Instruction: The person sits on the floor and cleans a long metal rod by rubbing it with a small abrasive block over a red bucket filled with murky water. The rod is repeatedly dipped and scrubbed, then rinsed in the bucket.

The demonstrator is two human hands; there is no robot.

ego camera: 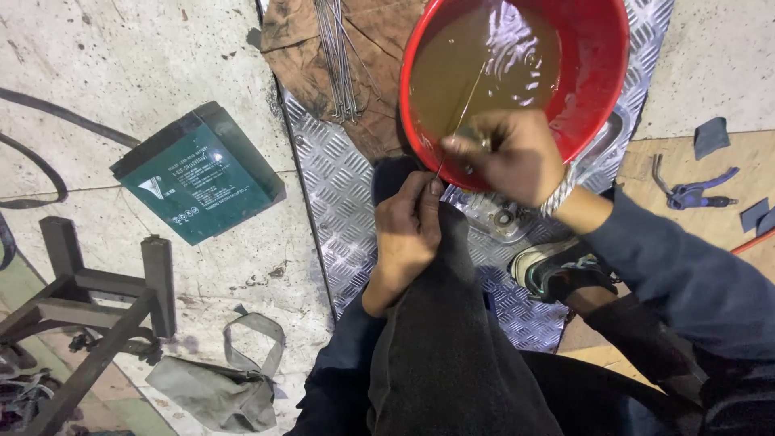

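The right hand (513, 153) pinches a thin wire (464, 113) over the red basin (601, 73), letting it drip. The left hand (408, 230), fingers closed on the wire's lower end, braces on the knee.

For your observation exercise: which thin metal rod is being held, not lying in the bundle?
The rod pinched between both hands, slanting over the red basin; the bundle lies untouched.

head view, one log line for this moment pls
left hand: pinches thin wire on knee | right hand: grips wire over red basin of brown water | pliers: unused, right

Glossy red plastic basin (601, 56); embossed shiny metal plate (339, 186); thin metal wire (460, 121).
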